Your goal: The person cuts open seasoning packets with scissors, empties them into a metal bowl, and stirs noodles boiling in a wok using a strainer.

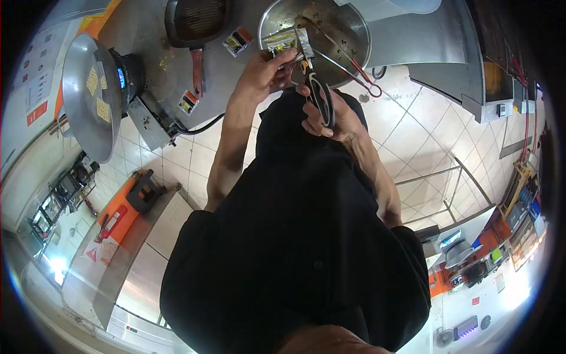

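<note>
My left hand (268, 74) pinches a silver foil sachet (282, 41) over the near rim of a large metal bowl (361, 29). In my right hand (333, 115) is a pair of scissors (321, 94) with dark handles, its blades at the sachet's right part. Whether the blades have cut through the foil I cannot tell. Dark bits cling to the bowl's inside, and red-handled tongs (359, 76) lean over its rim. Two more small sachets lie on the steel counter to the left: one sachet (237, 41) near the bowl, another sachet (188, 102) nearer the counter's edge.
A dark ridged grill pan (197, 23) with a reddish handle sits on the counter (153, 35). Farther left, a big wok (88, 135) holds several noodle blocks (103, 110). A pale plastic container (401, 5) stands right of the bowl. Tiled floor (413, 118) lies below.
</note>
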A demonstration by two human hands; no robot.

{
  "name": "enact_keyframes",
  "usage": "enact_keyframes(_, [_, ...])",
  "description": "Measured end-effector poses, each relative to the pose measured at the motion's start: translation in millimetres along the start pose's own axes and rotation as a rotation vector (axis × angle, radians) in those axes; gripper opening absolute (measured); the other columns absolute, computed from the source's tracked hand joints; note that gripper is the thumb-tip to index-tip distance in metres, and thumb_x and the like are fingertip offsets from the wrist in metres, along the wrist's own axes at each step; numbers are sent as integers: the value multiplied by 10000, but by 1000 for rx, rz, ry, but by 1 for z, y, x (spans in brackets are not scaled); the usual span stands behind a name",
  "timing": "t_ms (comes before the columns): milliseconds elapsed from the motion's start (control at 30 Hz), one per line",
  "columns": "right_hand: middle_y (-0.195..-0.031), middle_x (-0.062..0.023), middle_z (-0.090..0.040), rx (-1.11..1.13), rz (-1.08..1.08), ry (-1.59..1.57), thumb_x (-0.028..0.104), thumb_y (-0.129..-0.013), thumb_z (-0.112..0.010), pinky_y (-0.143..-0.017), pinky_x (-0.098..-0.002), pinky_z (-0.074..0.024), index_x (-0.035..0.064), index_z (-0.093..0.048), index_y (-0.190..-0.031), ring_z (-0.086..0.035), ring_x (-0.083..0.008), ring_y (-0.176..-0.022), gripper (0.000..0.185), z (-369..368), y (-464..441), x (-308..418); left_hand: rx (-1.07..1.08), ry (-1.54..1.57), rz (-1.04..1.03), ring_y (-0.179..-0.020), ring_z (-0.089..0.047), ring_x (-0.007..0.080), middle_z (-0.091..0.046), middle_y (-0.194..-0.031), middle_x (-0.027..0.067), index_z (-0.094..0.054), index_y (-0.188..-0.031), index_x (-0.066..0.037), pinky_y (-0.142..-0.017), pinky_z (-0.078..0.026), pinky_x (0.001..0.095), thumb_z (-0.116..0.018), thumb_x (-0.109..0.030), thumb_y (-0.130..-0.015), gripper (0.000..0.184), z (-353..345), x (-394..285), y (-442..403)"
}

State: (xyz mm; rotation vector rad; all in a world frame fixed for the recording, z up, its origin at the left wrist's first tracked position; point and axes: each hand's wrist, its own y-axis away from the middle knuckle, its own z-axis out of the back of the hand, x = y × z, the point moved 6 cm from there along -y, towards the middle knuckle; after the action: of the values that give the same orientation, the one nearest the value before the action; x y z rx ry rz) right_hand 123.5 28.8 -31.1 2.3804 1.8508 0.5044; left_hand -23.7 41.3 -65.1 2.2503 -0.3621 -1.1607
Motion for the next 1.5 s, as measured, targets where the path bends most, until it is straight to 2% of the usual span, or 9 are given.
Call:
enact_keyframes(67, [-532,45,-332,12,-17,7,437,-962,-496,-384,-225,-259,94,-489,-1052,-290,-60,-377,355,-3,1,1,-123,-95,57,-531,-545,103,-595,-732,31,-612,-956,-35,-463,-432,240,-677,-253,-878,241,4,-5,6])
enact_keyframes(200, [-554,60,-320,-8,-11,2,362,-949,-561,-367,-208,-236,81,-482,-1056,-277,-37,-419,311,-3,2,4,-98,-180,-32,-528,-546,105,-598,-717,32,-615,-950,-36,-463,-434,241,-671,-274,-884,252,2,-20,8])
enact_keyframes(267, [-556,60,-322,7,-8,19,366,-946,-566,-369,-207,-233,79,-478,-1061,-280,-37,-421,321,-3,2,2,-99,2,-160,-513,-532,116,-560,-671,42,-595,-817,0,-450,-420,267,-681,-299,-881,318,5,-26,6])
enact_keyframes(500, [-554,58,-317,21,20,41,383,-935,-581,-376,-211,-227,76,-471,-1076,-283,-40,-426,356,-6,3,-1,-231,-109,-238,-455,-510,98,-565,-631,34,-587,-745,-13,-408,-393,240,-670,-319,-890,349,5,-19,3])
enact_keyframes(667, [-552,58,-313,4,12,61,380,-938,-577,-377,-209,-230,75,-471,-1091,-281,-42,-426,357,-7,5,-1,-173,-3,-172,-567,-581,96,-621,-729,49,-633,-845,17,-461,-470,237,-672,-287,-892,310,2,-16,8])
enact_keyframes(867, [-563,59,-313,-36,-11,80,387,-938,-575,-375,-200,-239,81,-474,-1101,-286,-39,-434,362,-2,6,-6,-126,-99,-202,-690,-634,117,-669,-846,72,-654,-953,42,-562,-530,259,-681,-276,-884,326,1,-15,9])
enact_keyframes(1333, [-598,61,-333,33,-37,44,411,-921,-595,-374,-186,-238,61,-470,-1110,-290,-29,-447,417,2,9,-6,9,-21,-61,-767,-652,131,-676,-908,87,-649,-998,45,-629,-556,275,-648,-180,-906,243,5,-8,17])
enact_keyframes(1400, [-651,62,-369,-155,-73,233,402,-914,-610,-375,-182,-235,63,-474,-1129,-301,-22,-460,424,6,13,-2,0,10,-43,-763,-653,130,-675,-904,89,-649,-996,40,-633,-556,276,-647,-191,-908,248,0,-15,19])
enact_keyframes(1500, [-700,64,-397,-123,-87,309,394,-914,-616,-371,-178,-227,68,-482,-1148,-316,-14,-483,423,6,12,-2,-93,-15,79,-760,-654,129,-671,-893,87,-648,-984,30,-641,-552,271,-647,-220,-910,261,3,-16,20])
